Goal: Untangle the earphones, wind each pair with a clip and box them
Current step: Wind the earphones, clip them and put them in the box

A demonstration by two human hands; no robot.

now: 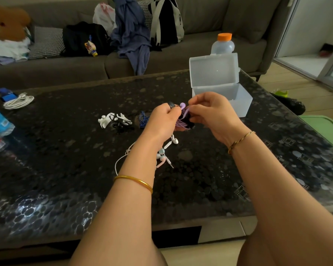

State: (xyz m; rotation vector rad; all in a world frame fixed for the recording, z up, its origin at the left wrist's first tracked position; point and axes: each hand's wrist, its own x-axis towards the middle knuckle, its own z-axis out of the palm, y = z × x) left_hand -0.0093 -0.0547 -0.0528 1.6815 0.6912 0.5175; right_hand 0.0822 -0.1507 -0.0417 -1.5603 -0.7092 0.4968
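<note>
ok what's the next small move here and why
Probably tuck the loose bud into the clip: the left hand grips the wound purple earphones, the right hand pinches them by the bud, which sticks out on top; the open box waits behind.

2 forearms extended, left hand (162, 120) and right hand (211, 112) nearly touching, fingers curled, both pinching purple earphones (182, 105)
</note>
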